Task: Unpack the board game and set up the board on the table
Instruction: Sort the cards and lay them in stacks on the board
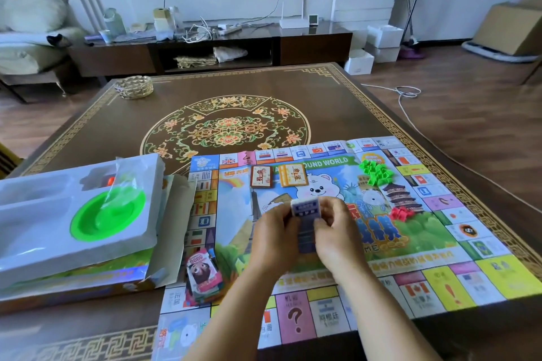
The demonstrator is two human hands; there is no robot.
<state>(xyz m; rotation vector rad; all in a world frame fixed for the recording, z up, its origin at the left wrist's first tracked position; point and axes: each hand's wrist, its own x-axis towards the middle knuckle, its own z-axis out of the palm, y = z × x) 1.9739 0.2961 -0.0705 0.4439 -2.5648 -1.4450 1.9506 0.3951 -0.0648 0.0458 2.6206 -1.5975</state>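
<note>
The stack of purple cards sits between both hands above the middle of the board, its long axis running from 12 o'clock down to 6 o'clock, the far end tipped up toward the camera. The left hand curls round its left edge and the right hand pinches the right edge, thumbs on top; both are equally near, since the stack lies dead between them (neither has a free finger that I can see).

The likely next move is to lay this stack down on the board, and what matters is where free room lies. At 12 o'clock from the hands, near but apart, lie two card decks already placed side by side: the red-brown deck and the yellow deck. At 1 to 2 o'clock is the pile of green houses, and at 3 o'clock, just beside the right hand, the small red pieces. At 7 o'clock rests the stack of play money on the board's left border.

Further out at 9 o'clock, the white plastic tray with its green bowl sits on the game box, overlapping the board's left edge. All this rests on the patterned table, with a glass ashtray at the far 11 o'clock corner.
</note>
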